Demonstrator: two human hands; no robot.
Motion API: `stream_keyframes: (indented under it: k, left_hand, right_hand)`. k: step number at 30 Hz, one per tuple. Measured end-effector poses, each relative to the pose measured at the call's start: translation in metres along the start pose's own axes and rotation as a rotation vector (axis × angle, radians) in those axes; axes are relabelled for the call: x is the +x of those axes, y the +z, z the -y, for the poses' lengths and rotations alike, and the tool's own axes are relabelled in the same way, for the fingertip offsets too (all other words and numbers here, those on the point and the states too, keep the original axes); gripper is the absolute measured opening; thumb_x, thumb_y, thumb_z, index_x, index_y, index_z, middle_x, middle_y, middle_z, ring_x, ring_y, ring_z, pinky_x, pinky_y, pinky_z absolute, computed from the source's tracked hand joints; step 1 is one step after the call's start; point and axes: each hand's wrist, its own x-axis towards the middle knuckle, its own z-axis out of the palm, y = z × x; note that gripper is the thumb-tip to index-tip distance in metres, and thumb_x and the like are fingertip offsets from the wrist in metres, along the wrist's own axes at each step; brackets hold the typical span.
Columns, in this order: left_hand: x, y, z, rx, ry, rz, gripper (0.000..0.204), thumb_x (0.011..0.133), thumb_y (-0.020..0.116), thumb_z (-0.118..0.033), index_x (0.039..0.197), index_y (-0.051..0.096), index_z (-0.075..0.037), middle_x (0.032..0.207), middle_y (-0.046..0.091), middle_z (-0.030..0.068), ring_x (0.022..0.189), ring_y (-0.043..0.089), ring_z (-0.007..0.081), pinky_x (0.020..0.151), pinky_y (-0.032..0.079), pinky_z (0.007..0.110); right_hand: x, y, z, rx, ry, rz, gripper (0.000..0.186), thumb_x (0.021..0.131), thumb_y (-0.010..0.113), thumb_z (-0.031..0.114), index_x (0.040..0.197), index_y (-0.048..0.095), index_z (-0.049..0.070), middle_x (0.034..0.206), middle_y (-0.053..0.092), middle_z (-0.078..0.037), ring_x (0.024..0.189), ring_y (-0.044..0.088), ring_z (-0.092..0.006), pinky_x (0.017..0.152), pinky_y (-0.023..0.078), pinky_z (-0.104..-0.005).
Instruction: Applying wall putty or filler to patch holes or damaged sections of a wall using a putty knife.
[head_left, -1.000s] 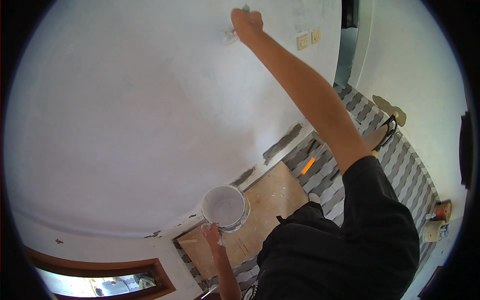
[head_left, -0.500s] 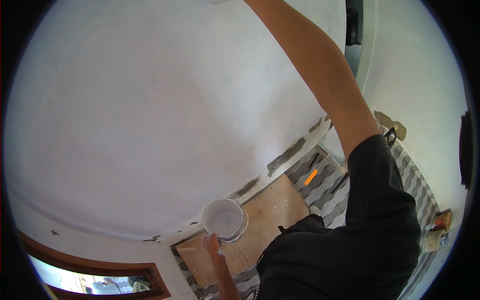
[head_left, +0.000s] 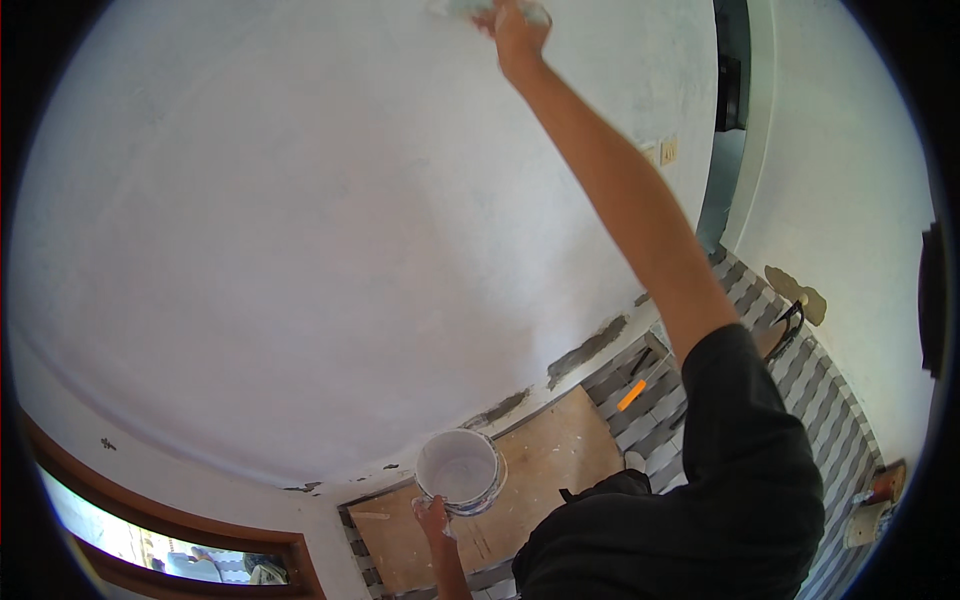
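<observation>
My right hand is stretched up at the top of the view, closed on a pale flat tool pressed against the white wall; the tool is partly cut off by the frame's edge. My left hand is low in the view, holding a white bucket by its rim. The bucket's inside looks whitish. My dark sleeve and torso fill the lower right.
A wooden board lies on the grey-and-white patterned floor below. A wood-framed window sits at the lower left. A doorway opens at the upper right, with wall sockets beside it. Small items lie at the right floor edge.
My right arm has swung left along the top of the wall. The view has shifted, so the bucket now sits a little lower.
</observation>
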Motion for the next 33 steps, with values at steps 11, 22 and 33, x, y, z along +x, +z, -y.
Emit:
stream_keyframes:
  k: [11, 22, 33]
  left_hand:
    - [0.035, -0.016, 0.048, 0.069, 0.147, -0.059, 0.027, 0.064, 0.064, -0.009, 0.082, 0.045, 0.000, 0.062, 0.053, 0.0085, 0.044, 0.048, 0.0135, 0.038, 0.040, 0.028]
    - [0.015, -0.001, 0.019, 0.147, 0.136, -0.029, 0.027, 0.064, 0.065, -0.009, 0.080, 0.045, 0.002, 0.063, 0.052, 0.0104, 0.046, 0.048, 0.0173, 0.040, 0.039, 0.032]
    - [-0.010, -0.007, -0.002, 0.093, 0.027, -0.050, 0.026, 0.071, 0.060, -0.010, 0.090, 0.043, -0.005, 0.064, 0.052, 0.0067, 0.044, 0.048, 0.0141, 0.036, 0.039, 0.028]
  right_hand:
    - [-0.013, -0.023, 0.043, -0.587, -0.608, 0.292, 0.025, 0.080, 0.065, 0.008, 0.102, 0.054, 0.004, 0.095, 0.062, -0.011, 0.079, 0.064, -0.0197, 0.075, 0.051, -0.0286]
    - [0.045, -0.017, 0.031, -1.654, -1.287, 0.850, 0.062, 0.080, 0.055, 0.004, 0.138, 0.032, 0.008, 0.137, 0.042, -0.009, 0.120, 0.047, -0.0203, 0.095, 0.044, -0.0315]
    - [0.032, 0.026, 0.070, -1.539, -1.306, 0.839, 0.069, 0.079, 0.062, 0.005, 0.139, 0.030, 0.013, 0.139, 0.040, -0.005, 0.121, 0.047, -0.0194, 0.093, 0.047, -0.0293]
